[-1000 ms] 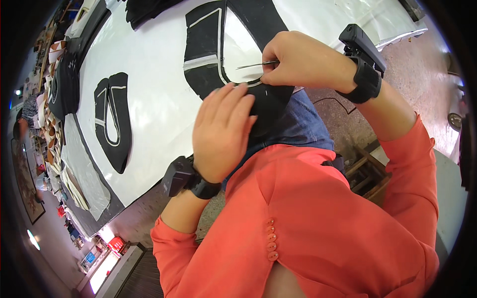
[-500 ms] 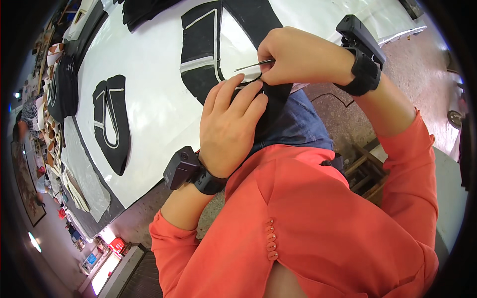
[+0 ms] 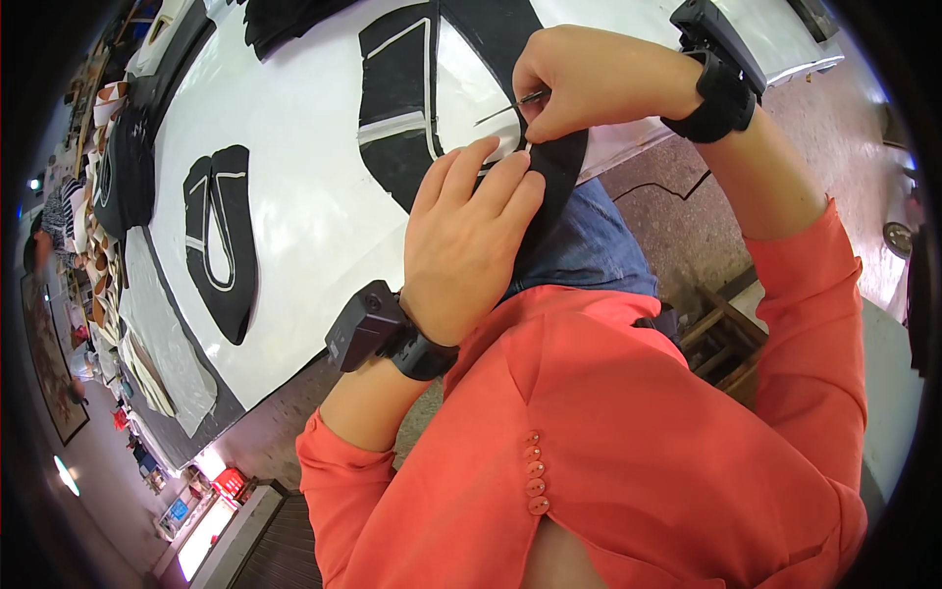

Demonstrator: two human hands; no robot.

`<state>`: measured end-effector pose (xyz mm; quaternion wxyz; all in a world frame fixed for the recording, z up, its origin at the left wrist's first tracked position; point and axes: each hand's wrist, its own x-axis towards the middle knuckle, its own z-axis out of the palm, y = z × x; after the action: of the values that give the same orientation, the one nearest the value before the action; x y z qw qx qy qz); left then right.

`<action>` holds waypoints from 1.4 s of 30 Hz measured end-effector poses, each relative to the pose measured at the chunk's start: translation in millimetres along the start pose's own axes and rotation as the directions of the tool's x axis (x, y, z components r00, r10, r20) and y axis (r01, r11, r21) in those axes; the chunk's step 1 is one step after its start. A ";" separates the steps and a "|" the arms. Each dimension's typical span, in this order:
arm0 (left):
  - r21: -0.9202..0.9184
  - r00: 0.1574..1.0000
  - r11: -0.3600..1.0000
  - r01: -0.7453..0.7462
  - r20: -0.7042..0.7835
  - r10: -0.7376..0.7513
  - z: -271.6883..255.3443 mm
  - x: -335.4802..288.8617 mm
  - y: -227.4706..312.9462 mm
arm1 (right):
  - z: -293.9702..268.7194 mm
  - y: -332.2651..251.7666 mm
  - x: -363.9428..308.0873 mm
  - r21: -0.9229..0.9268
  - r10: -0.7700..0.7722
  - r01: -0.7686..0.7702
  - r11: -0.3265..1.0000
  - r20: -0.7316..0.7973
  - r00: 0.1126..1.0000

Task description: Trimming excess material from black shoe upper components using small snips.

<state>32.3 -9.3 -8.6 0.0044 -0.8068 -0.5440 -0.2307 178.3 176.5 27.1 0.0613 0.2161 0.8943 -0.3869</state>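
A large black shoe-upper-shaped piece [image 3: 394, 90] lies flat on the white-covered table [image 3: 314, 177], with narrow white tape along its cut-out and a wider white band across it. My left hand [image 3: 463, 231] rests on its near part, fingers stretched out and tips near the curve of the cut-out. Just right of those tips, my right hand [image 3: 606, 83] is closed round a slim dark pointed tool [image 3: 508, 106], its point over the cut-out; whether it is scissors or tweezers is unclear. Its thumb and finger are at a short white tape end [image 3: 529, 147] by the left fingertips.
A smaller black piece with white tape [image 3: 235, 236] lies to the left. Black material is stacked at the far edge [image 3: 285, 25] and the far left [image 3: 128, 177]. A wooden stool frame [image 3: 721, 334] and a dark cable [image 3: 667, 187] are beyond the table's right edge.
My left hand has slid slightly right and up along the black piece. My right hand has risen slightly, and the tool now tilts more steeply. The black piece's near right part has shifted a little.
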 end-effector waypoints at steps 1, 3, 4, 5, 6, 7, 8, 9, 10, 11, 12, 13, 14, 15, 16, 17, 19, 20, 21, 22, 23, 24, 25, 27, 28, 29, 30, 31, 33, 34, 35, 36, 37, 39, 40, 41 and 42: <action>0.001 1.000 1.000 0.001 -0.001 -0.001 -0.5 0.7 0.3 | -1.3 -1.3 0.6 -0.001 -0.001 0.001 1.000 0.001 1.000; 0.033 1.000 0.999 -0.005 0.011 0.005 -2.2 1.4 1.3 | -1.5 -3.8 1.1 -0.015 0.033 -0.032 0.999 0.026 0.999; 0.033 1.000 0.999 -0.005 0.011 0.005 -1.5 1.0 1.4 | -1.1 -3.0 1.3 -0.015 0.033 -0.033 0.999 0.026 0.999; 0.033 1.000 0.999 0.003 0.005 -0.003 -0.7 0.6 1.6 | -1.0 -1.0 2.0 -0.006 0.001 -0.001 1.000 0.017 1.000; 0.032 1.000 0.999 0.012 0.000 -0.012 -0.1 0.4 1.9 | -0.7 1.4 2.9 0.003 -0.031 0.031 1.000 0.007 0.999; 0.033 1.000 0.999 0.013 -0.001 -0.013 0.2 1.0 2.7 | 0.4 5.8 4.6 0.002 -0.032 0.032 0.999 0.008 0.999; 0.031 1.000 0.999 0.021 0.003 -0.022 0.5 2.7 4.1 | 0.9 9.2 6.0 0.002 -0.056 0.056 0.998 -0.022 0.998; 0.030 1.000 0.999 0.030 0.008 -0.030 0.7 3.9 5.2 | 1.0 11.6 6.4 0.002 -0.081 0.081 0.997 -0.053 0.995; 0.028 1.000 0.999 0.030 0.005 -0.030 0.9 4.1 6.2 | 0.9 13.3 5.6 0.000 -0.079 0.079 0.997 -0.053 0.995; 0.019 0.999 0.999 0.037 0.015 -0.037 0.7 3.8 6.3 | 0.2 11.8 6.1 0.011 -0.040 0.040 0.999 -0.027 0.999; 0.010 0.999 0.999 0.044 0.026 -0.044 0.3 3.5 6.6 | -0.4 9.6 6.2 0.021 0.000 0.001 1.000 -0.002 1.000; 0.009 0.999 0.999 0.044 0.023 -0.044 -1.0 3.1 7.7 | 0.7 5.8 4.6 0.019 0.000 0.000 1.000 -0.002 1.000; 0.033 0.998 0.998 0.057 0.013 -0.058 -2.4 1.7 9.9 | 3.8 -1.3 1.2 0.043 0.045 -0.044 0.998 -0.009 0.999; 0.056 0.997 0.996 0.072 0.003 -0.072 -2.9 0.9 11.0 | 6.6 -7.2 -2.1 0.068 0.090 -0.089 0.994 -0.015 0.996; 0.055 0.997 0.996 0.074 0.001 -0.075 -2.8 0.2 10.3 | 15.0 -6.8 -3.9 0.049 0.070 -0.067 0.997 -0.056 0.996; 0.059 0.998 0.997 0.058 0.001 -0.058 -3.5 -1.2 8.9 | 22.1 -9.0 -7.0 0.036 0.078 -0.074 0.997 -0.114 0.990; 0.064 0.999 0.997 0.045 0.002 -0.046 -3.8 -3.3 6.6 | 25.1 -7.2 -9.9 0.023 0.082 -0.079 0.997 -0.168 0.982; 0.049 0.999 0.998 0.041 0.004 -0.041 -4.0 -2.9 5.3 | 21.8 -2.7 -10.7 0.037 0.021 -0.015 0.999 -0.154 0.988; 0.034 0.999 0.999 0.037 0.005 -0.037 -4.3 -2.8 4.7 | 18.2 0.2 -9.6 0.051 -0.042 0.050 0.997 -0.140 0.989; 0.036 0.999 0.999 0.039 0.005 -0.039 -4.9 -2.9 5.0 | 14.2 1.5 -6.6 0.051 -0.044 0.052 0.997 -0.139 0.989; 0.030 0.999 0.999 0.041 0.005 -0.041 -4.7 -2.3 5.8 | 9.3 2.3 -4.2 0.010 -0.047 0.049 0.999 -0.134 0.990; 0.024 0.999 0.999 0.043 0.005 -0.043 -4.5 -1.7 6.7 | 6.0 3.7 -2.3 -0.031 -0.050 0.046 0.998 -0.128 0.990; 0.023 0.999 0.999 0.041 0.003 -0.041 -3.7 -1.8 7.6 | 7.6 7.2 -0.9 -0.004 -0.064 0.064 0.998 -0.125 0.990; 0.024 0.998 0.998 0.058 0.007 -0.058 -1.9 -2.6 8.8 | 6.0 5.8 -0.8 0.034 -0.031 0.035 0.999 -0.103 0.994; 0.024 0.998 0.998 0.057 0.004 -0.057 -3.0 -1.8 9.3 | 5.2 4.7 -1.4 0.073 0.003 0.003 0.997 -0.081 0.997; 0.029 0.997 0.997 0.072 -0.002 -0.072 -4.6 -1.3 10.1 | 7.1 3.6 -1.8 0.070 0.002 0.004 0.998 -0.079 0.997; 0.033 0.996 0.996 0.087 -0.008 -0.086 -6.0 -0.8 10.8 | 11.7 2.3 -2.9 0.086 0.021 -0.012 0.996 -0.097 0.995; 0.032 0.996 0.996 0.088 -0.011 -0.087 -7.3 -0.6 11.0 | 17.4 0.9 -4.6 0.104 0.040 -0.028 0.994 -0.114 0.993; 0.042 0.997 0.997 0.071 0.025 -0.072 -10.1 -2.3 9.1 | 33.5 -3.2 -8.8 0.107 0.060 -0.039 0.993 -0.199 0.978; 0.043 0.997 0.996 0.073 0.023 -0.074 -10.3 -2.9 7.7 | 37.7 -3.1 -10.2 0.113 0.071 -0.045 0.993 -0.241 0.968; 0.043 0.998 0.997 0.059 0.030 -0.060 -10.4 -3.9 6.3 | 34.6 -3.7 -11.3 0.113 0.070 -0.044 0.993 -0.239 0.968; 0.043 0.998 0.998 0.045 0.036 -0.047 -10.4 -4.7 5.1 | 27.6 -5.3 -12.5 0.157 0.052 -0.025 0.987 -0.170 0.984; 0.044 0.998 0.998 0.048 0.036 -0.049 -10.2 -5.4 4.1 | 21.5 -6.6 -12.7 0.201 0.029 -0.008 0.980 -0.100 0.995; 0.016 0.999 0.999 0.038 0.028 -0.038 -10.2 -3.9 3.6 | 9.3 -3.4 -10.5 0.063 0.003 0.004 0.998 -0.109 0.994; 0.016 0.999 0.999 0.037 0.027 -0.037 -9.8 -4.0 4.2 | 4.5 -1.9 -9.3 -0.076 -0.025 0.017 0.997 -0.111 0.993; 0.011 0.999 0.999 0.046 0.028 -0.047 -8.8 -4.3 4.6 | 2.0 -4.7 -3.9 -0.150 -0.049 0.034 0.988 -0.096 0.994; 0.007 0.998 0.998 0.056 0.028 -0.056 -8.3 -4.3 5.0 | 1.4 -7.7 -2.1 -0.151 -0.051 0.036 0.988 -0.095 0.994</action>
<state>32.4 -17.2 -1.6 -0.0074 -0.7943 -0.5671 -0.2177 176.7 170.1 31.8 0.0245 0.2103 0.9272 -0.3090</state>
